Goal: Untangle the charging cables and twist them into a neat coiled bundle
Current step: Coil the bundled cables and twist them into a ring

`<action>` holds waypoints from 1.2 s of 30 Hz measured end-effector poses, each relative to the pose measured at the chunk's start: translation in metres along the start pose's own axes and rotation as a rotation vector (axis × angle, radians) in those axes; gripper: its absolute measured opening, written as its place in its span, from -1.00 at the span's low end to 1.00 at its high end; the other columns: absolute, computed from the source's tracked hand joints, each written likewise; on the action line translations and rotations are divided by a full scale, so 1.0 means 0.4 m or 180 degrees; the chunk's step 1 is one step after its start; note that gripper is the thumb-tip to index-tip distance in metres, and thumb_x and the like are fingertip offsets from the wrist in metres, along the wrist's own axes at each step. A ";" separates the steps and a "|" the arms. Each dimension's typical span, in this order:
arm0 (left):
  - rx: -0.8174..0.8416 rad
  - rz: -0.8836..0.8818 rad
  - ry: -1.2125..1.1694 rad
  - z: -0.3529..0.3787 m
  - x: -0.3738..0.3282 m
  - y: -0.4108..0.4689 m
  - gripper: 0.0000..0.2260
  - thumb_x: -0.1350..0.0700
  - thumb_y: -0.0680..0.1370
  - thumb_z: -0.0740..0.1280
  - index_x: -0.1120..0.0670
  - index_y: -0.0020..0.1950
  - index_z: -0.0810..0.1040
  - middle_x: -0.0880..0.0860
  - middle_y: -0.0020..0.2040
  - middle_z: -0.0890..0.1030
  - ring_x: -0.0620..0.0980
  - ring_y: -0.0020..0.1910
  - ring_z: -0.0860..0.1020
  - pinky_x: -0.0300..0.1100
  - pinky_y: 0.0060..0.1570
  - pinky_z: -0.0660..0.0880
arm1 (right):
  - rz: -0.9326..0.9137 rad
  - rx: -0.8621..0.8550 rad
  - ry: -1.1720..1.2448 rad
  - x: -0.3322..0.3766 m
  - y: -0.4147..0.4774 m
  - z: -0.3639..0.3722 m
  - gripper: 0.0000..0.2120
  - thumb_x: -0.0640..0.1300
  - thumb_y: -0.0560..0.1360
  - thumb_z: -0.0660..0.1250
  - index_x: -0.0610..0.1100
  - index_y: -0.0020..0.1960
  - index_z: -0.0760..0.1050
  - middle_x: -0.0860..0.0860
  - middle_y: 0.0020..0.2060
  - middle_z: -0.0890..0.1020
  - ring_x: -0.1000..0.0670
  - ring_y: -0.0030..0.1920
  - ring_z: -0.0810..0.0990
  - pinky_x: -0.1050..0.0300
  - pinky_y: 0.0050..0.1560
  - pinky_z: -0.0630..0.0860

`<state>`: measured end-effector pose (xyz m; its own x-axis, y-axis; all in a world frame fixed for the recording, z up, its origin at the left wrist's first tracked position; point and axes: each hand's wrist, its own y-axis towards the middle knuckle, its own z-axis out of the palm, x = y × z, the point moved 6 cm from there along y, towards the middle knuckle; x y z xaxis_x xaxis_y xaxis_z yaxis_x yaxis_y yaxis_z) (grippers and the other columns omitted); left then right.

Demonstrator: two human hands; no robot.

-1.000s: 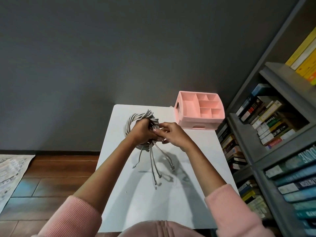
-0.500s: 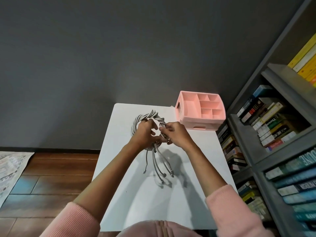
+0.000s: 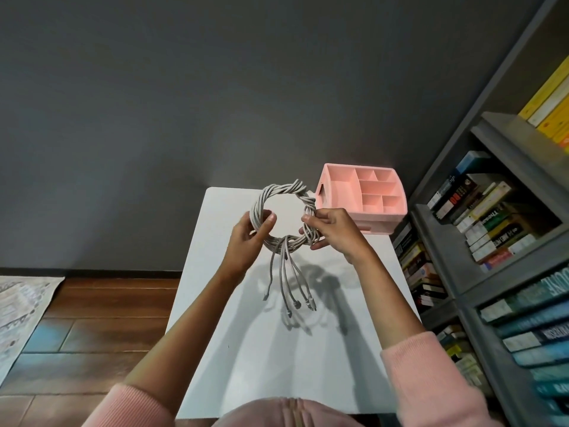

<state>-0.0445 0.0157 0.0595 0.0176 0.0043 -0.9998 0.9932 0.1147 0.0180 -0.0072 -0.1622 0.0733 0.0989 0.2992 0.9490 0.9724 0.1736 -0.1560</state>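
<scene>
A ring of grey charging cables (image 3: 286,190), twisted together like a wreath, is held up above the white table (image 3: 215,303). My left hand (image 3: 246,241) grips the ring's left side, thumb inside the loop. On the right side, my right hand (image 3: 334,231) pinches the twisted strands. Several loose cable ends (image 3: 288,285) with plugs hang down from the bottom of the ring, above the tabletop.
A pink compartment organiser (image 3: 363,198) stands at the table's far right corner, close to my right hand. A grey bookshelf (image 3: 492,229) full of books lines the right. Wooden floor (image 3: 92,318) and a rug (image 3: 18,306) lie to the left.
My hands have moved apart to opposite sides of the ring, which now stands open as a full loop. It has also been lifted a little.
</scene>
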 end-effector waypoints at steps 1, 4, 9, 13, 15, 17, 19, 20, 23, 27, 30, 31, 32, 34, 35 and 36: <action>0.0240 -0.0063 -0.0142 0.008 0.002 0.005 -0.78 0.06 0.58 0.29 0.19 0.05 0.58 0.10 -0.01 0.65 -0.05 -0.02 0.59 -0.13 0.03 0.48 | -0.0009 0.0022 0.0036 0.005 -0.001 0.000 -0.79 -0.19 0.57 0.30 -0.34 0.05 0.57 -0.08 -0.25 0.66 -0.01 -0.23 0.63 0.12 -0.37 0.61; 0.0467 -0.0258 -0.0698 0.026 0.006 0.004 -0.66 -0.06 0.57 0.21 0.16 -0.20 0.57 0.12 -0.19 0.64 0.06 -0.15 0.59 -0.03 0.00 0.50 | -0.0035 0.0032 0.0128 0.016 -0.004 -0.005 -0.79 -0.19 0.57 0.30 -0.34 0.06 0.56 -0.05 -0.25 0.65 0.03 -0.26 0.62 0.13 -0.37 0.61; 0.0114 -0.0270 -0.0703 0.029 0.005 0.000 -0.61 -0.14 0.58 0.14 0.16 -0.24 0.42 0.12 -0.33 0.44 -0.02 -0.36 0.45 -0.16 -0.25 0.42 | -0.0110 0.0029 0.0288 0.028 -0.012 0.001 -0.84 -0.20 0.57 0.29 -0.29 0.03 0.56 -0.10 -0.24 0.66 0.05 -0.31 0.64 0.13 -0.35 0.63; 0.0393 -0.0257 -0.0514 0.033 -0.006 -0.014 -0.57 -0.07 0.66 0.05 0.18 -0.22 0.47 0.07 -0.37 0.48 -0.06 -0.41 0.45 -0.27 -0.36 0.45 | -0.0134 0.0053 0.0355 0.032 -0.017 0.000 -0.85 -0.20 0.58 0.29 -0.28 0.03 0.55 -0.10 -0.25 0.65 0.06 -0.35 0.63 0.10 -0.34 0.63; 0.0687 -0.0370 -0.0528 0.034 -0.003 -0.012 -0.61 -0.02 0.66 0.08 0.20 -0.18 0.50 0.07 -0.32 0.51 -0.06 -0.34 0.47 -0.25 -0.27 0.46 | -0.0126 0.0051 0.0349 0.032 -0.018 -0.007 -0.84 -0.19 0.57 0.29 -0.29 0.03 0.56 -0.10 -0.26 0.65 0.05 -0.34 0.62 0.12 -0.35 0.63; 0.1060 -0.0495 -0.0623 0.035 0.004 -0.008 -0.73 0.08 0.55 0.16 0.28 -0.11 0.49 0.14 -0.19 0.56 -0.01 -0.21 0.51 -0.19 -0.14 0.46 | -0.0122 0.0051 0.0333 0.034 -0.019 -0.014 -0.83 -0.19 0.57 0.29 -0.30 0.03 0.56 -0.11 -0.26 0.65 0.04 -0.34 0.62 0.13 -0.37 0.62; 0.1301 -0.0612 -0.0802 0.030 0.007 -0.007 -0.82 0.19 0.49 0.21 0.30 -0.03 0.47 0.23 0.00 0.58 0.08 -0.04 0.55 -0.17 -0.02 0.51 | -0.0108 0.0062 0.0309 0.037 -0.019 -0.021 -0.82 -0.18 0.57 0.29 -0.30 0.04 0.57 -0.10 -0.26 0.65 0.06 -0.36 0.62 0.15 -0.38 0.61; 0.1364 -0.0600 -0.0838 0.027 0.003 -0.011 -0.86 0.23 0.53 0.23 0.28 0.02 0.48 0.23 0.06 0.57 0.09 0.03 0.56 -0.18 0.03 0.52 | -0.0096 0.0065 0.0299 0.038 -0.019 -0.025 -0.81 -0.18 0.58 0.29 -0.30 0.05 0.57 -0.09 -0.26 0.65 0.07 -0.37 0.62 0.16 -0.39 0.60; 0.1474 -0.0252 -0.0444 0.022 -0.016 -0.020 -0.81 0.22 0.60 0.20 0.28 0.14 0.50 0.17 0.07 0.60 0.01 0.06 0.59 -0.22 0.06 0.51 | -0.0078 0.0063 0.0289 0.037 -0.020 -0.032 -0.79 -0.18 0.58 0.28 -0.32 0.07 0.56 -0.07 -0.28 0.65 0.10 -0.38 0.62 0.18 -0.40 0.59; 0.0960 -0.0006 0.0047 0.008 -0.016 0.001 -0.81 0.20 0.58 0.29 0.30 0.11 0.53 0.24 0.04 0.64 0.05 0.01 0.61 -0.09 0.08 0.56 | -0.0144 0.0020 0.0235 0.039 -0.022 -0.037 -0.79 -0.19 0.58 0.28 -0.33 0.09 0.55 -0.08 -0.27 0.64 0.09 -0.35 0.62 0.17 -0.39 0.60; 0.0365 0.0253 0.0431 -0.002 -0.016 0.011 -0.90 0.21 0.54 0.36 0.22 0.01 0.58 0.19 -0.06 0.66 0.02 -0.07 0.63 -0.04 -0.01 0.58 | -0.0250 -0.0020 0.0191 0.050 -0.022 -0.038 -0.80 -0.20 0.58 0.28 -0.30 0.10 0.55 -0.09 -0.27 0.64 0.12 -0.35 0.62 0.16 -0.36 0.62; 0.0181 0.0340 0.0498 -0.004 -0.017 0.012 -0.93 0.22 0.53 0.36 0.19 -0.01 0.59 0.15 -0.07 0.66 0.01 -0.09 0.63 -0.03 -0.02 0.59 | -0.0292 -0.0025 0.0167 0.055 -0.021 -0.038 -0.81 -0.19 0.58 0.28 -0.29 0.10 0.55 -0.09 -0.27 0.64 0.12 -0.34 0.63 0.15 -0.34 0.63; 0.0028 0.0412 0.0556 -0.004 -0.018 0.013 -0.93 0.24 0.52 0.36 0.16 -0.01 0.59 0.12 -0.07 0.67 -0.01 -0.09 0.63 -0.03 -0.02 0.58 | -0.0329 -0.0029 0.0141 0.059 -0.021 -0.038 -0.81 -0.19 0.58 0.28 -0.29 0.11 0.55 -0.08 -0.27 0.64 0.12 -0.33 0.63 0.14 -0.34 0.63; -0.0197 0.0536 0.0678 -0.001 -0.024 0.013 -0.89 0.29 0.50 0.35 0.16 0.00 0.59 0.07 -0.05 0.67 -0.07 -0.09 0.63 -0.14 -0.02 0.56 | -0.0385 -0.0026 0.0097 0.064 -0.020 -0.038 -0.82 -0.20 0.58 0.28 -0.28 0.10 0.55 -0.07 -0.28 0.63 0.13 -0.32 0.63 0.12 -0.33 0.64; -0.0301 0.0620 0.0782 0.000 -0.029 0.011 -0.87 0.30 0.49 0.34 0.16 0.01 0.59 0.06 -0.04 0.67 -0.09 -0.10 0.62 -0.21 -0.02 0.54 | -0.0398 -0.0016 0.0094 0.066 -0.020 -0.036 -0.83 -0.20 0.58 0.28 -0.28 0.09 0.55 -0.07 -0.29 0.63 0.14 -0.32 0.63 0.11 -0.33 0.64; -0.0395 0.0706 0.0879 0.003 -0.038 0.009 -0.85 0.31 0.49 0.34 0.15 0.02 0.58 0.06 -0.04 0.67 -0.09 -0.09 0.62 -0.26 -0.03 0.53 | -0.0399 -0.0013 0.0101 0.065 -0.021 -0.037 -0.83 -0.20 0.58 0.28 -0.28 0.08 0.55 -0.06 -0.29 0.63 0.14 -0.32 0.62 0.11 -0.33 0.64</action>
<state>-0.0409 0.0150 0.0747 0.1823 0.3084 -0.9336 0.9470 0.2005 0.2512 -0.0097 -0.1698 0.1034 -0.0170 0.2455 0.9692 0.9784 0.2040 -0.0345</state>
